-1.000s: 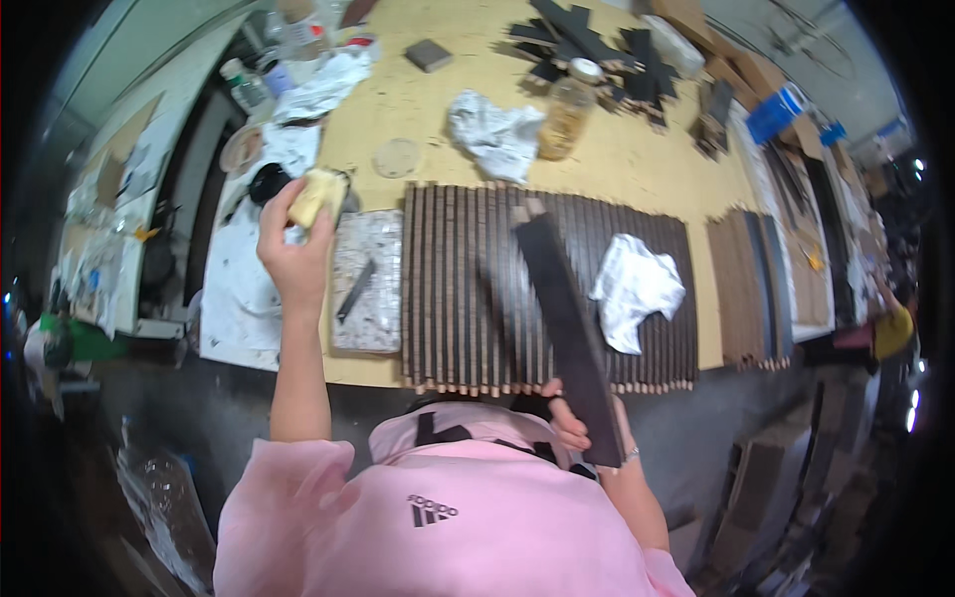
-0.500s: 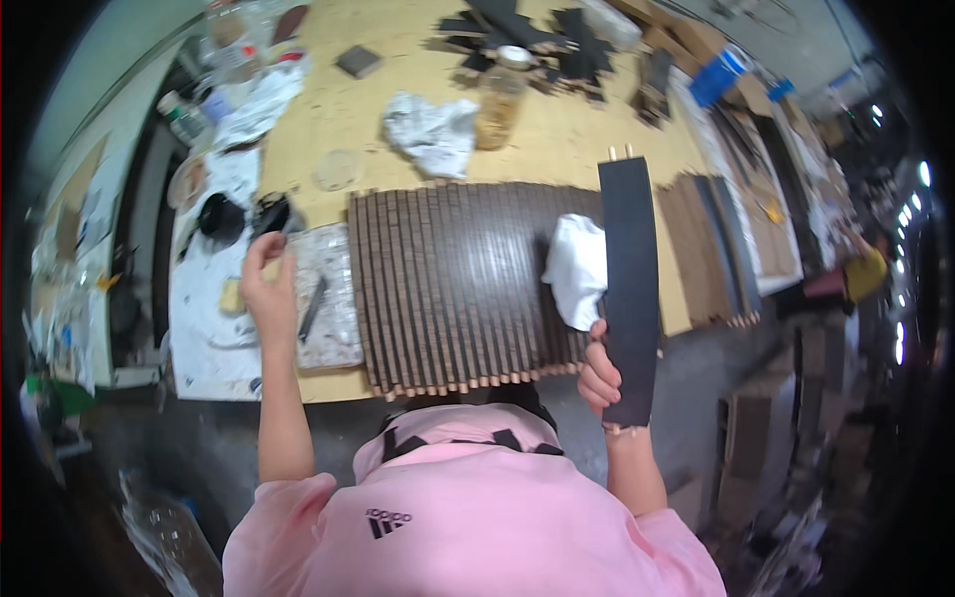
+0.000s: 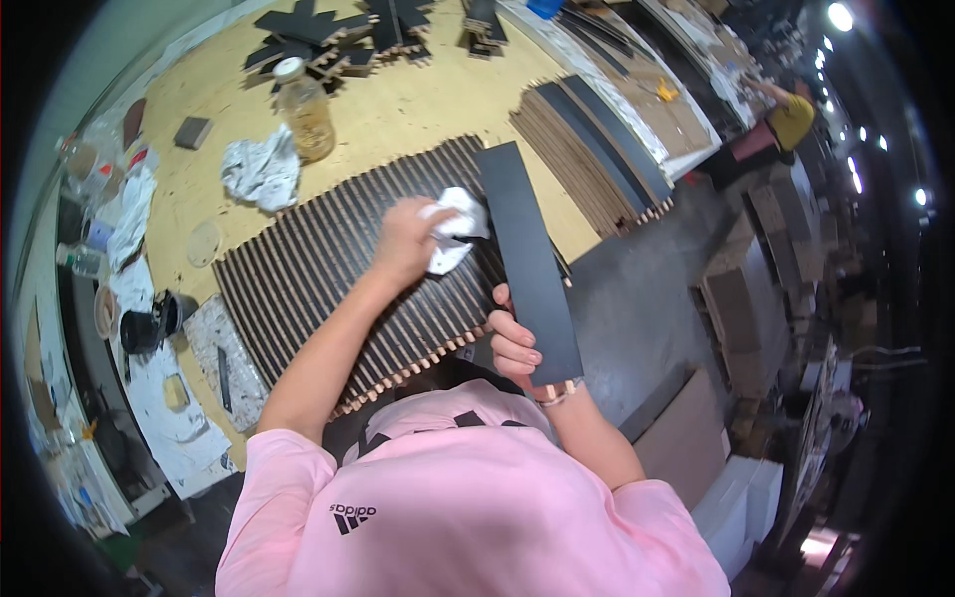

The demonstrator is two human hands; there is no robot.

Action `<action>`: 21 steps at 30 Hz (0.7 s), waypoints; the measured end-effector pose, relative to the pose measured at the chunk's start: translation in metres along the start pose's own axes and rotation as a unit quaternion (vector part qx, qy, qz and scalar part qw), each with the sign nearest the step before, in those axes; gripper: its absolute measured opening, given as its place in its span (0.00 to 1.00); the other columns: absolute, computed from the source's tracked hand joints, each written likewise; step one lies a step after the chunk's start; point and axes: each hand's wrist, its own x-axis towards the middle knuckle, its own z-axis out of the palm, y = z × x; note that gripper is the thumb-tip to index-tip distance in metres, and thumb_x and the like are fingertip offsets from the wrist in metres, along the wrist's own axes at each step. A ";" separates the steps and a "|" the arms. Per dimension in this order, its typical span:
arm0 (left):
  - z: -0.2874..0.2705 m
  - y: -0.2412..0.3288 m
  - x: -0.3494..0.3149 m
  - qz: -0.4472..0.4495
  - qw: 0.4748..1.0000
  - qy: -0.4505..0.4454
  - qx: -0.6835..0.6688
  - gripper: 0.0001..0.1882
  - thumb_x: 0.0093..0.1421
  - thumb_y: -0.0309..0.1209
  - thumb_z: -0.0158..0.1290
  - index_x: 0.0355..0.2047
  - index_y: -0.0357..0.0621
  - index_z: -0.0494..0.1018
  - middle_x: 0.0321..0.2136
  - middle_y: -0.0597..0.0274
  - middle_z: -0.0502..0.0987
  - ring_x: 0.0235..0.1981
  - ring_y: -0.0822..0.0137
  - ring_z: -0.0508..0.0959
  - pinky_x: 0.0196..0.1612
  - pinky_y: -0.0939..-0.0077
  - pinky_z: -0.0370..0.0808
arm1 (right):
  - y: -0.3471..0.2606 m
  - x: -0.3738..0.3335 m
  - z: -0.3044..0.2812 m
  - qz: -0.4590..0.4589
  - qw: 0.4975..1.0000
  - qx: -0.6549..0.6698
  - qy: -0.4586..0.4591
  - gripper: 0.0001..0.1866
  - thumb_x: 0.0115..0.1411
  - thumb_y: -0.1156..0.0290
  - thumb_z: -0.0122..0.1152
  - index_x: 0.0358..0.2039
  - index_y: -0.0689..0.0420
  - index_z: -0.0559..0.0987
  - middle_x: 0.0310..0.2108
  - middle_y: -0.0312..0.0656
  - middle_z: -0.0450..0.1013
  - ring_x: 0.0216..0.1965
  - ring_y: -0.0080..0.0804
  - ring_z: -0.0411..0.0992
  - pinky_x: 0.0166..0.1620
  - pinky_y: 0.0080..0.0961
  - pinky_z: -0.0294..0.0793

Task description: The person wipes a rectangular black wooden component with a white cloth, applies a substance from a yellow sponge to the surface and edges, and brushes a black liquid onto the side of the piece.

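Observation:
My right hand (image 3: 514, 343) grips a dark flat board (image 3: 532, 259) near its lower end and holds it up on a slant. Short wooden pegs stick out of that end. With bent fingers my left hand (image 3: 406, 239) grasps a crumpled white cloth (image 3: 456, 214), just left of the board. Beneath both hands lies a row of dark slats (image 3: 308, 269), packed side by side on edge, with pale pegs at their near ends. Part of the row is hidden by my left forearm and the cloth.
A second stack of boards (image 3: 577, 149) lies at the table's right edge. A jar of amber liquid (image 3: 306, 114) and a crumpled rag (image 3: 261, 169) stand beyond the slats. Dark offcuts (image 3: 318, 35) are piled at the back. Black cups (image 3: 144, 328) sit left. Another person (image 3: 781, 124) is far right.
My left hand has moved right from beside the black cups to the white cloth and taken hold of it. The view has turned to the right. My right hand still holds the board.

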 end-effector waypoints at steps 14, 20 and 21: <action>-0.058 0.008 0.069 -0.048 0.995 0.013 0.091 0.13 0.61 0.34 0.53 0.46 0.57 0.78 0.54 0.70 0.76 0.65 0.57 0.62 0.66 0.39 0.39 | -0.003 0.000 0.000 0.204 0.978 0.016 0.029 0.15 0.69 0.58 0.41 0.42 0.56 0.70 0.17 0.38 0.58 0.11 0.26 0.57 0.13 0.21 0.58; -0.090 0.042 0.059 -0.147 0.950 0.201 -0.188 0.13 0.65 0.25 0.50 0.48 0.33 0.75 0.49 0.56 0.77 0.53 0.64 0.73 0.61 0.69 0.63 | -0.012 0.013 0.034 0.110 0.976 -0.171 0.072 0.23 0.68 0.47 0.42 0.40 0.58 0.68 0.16 0.36 0.59 0.12 0.21 0.58 0.13 0.17 0.59; -0.093 0.058 0.054 -0.139 0.954 0.186 -0.187 0.13 0.66 0.25 0.49 0.48 0.30 0.73 0.48 0.57 0.77 0.51 0.67 0.73 0.56 0.74 0.67 | -0.014 0.014 0.035 0.091 0.970 -0.212 0.081 0.28 0.68 0.44 0.41 0.42 0.61 0.69 0.17 0.35 0.60 0.12 0.19 0.59 0.15 0.15 0.60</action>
